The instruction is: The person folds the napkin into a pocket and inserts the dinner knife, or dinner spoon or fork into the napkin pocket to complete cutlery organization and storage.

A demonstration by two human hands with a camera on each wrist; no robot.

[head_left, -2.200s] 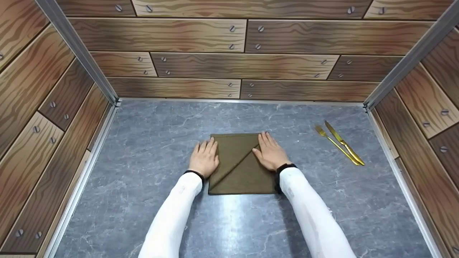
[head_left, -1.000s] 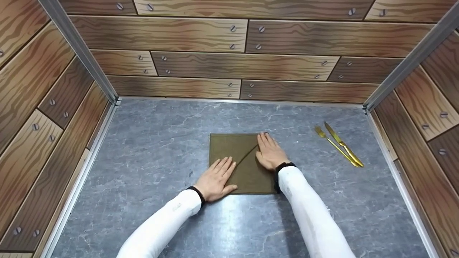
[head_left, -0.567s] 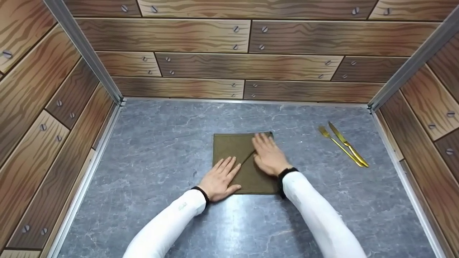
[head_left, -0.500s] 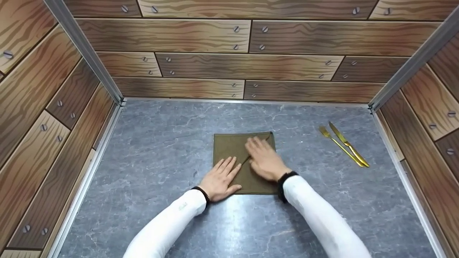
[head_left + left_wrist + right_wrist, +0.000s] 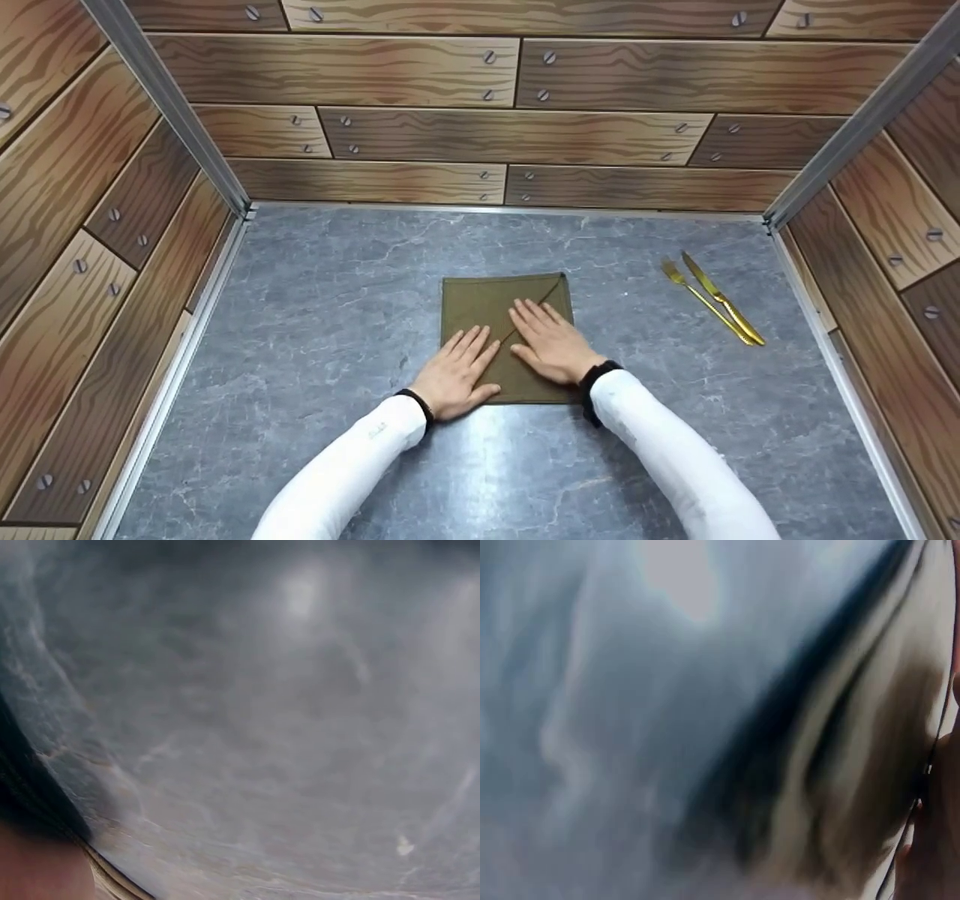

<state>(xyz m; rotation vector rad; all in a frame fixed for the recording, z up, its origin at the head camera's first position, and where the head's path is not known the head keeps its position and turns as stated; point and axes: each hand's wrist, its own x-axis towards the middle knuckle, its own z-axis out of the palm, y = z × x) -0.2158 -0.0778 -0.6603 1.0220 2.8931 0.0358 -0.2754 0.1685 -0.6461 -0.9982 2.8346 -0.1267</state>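
Note:
An olive-brown cloth napkin (image 5: 480, 300), folded into a near square, lies flat in the middle of the table in the head view. A diagonal fold line runs from its near left corner to its far right corner. My left hand (image 5: 454, 373) rests palm down on the near left part, fingers straight and thumb spread. On the right half, my right hand (image 5: 551, 343) lies flat across the diagonal edge, its fingers extended. The left wrist view shows mostly blurred table with a bit of skin at the lower left corner. Cloth layers (image 5: 877, 765) fill the right side of the right wrist view.
A gold fork (image 5: 705, 301) and a gold knife (image 5: 721, 298) lie side by side at the right of the grey marbled table (image 5: 322, 300). Wood-patterned walls (image 5: 420, 71) with metal edging stand at the back and both sides.
My left hand has moved from the napkin's left edge onto its near left part. My right hand has slid from the far right corner toward the middle along the diagonal, uncovering that corner.

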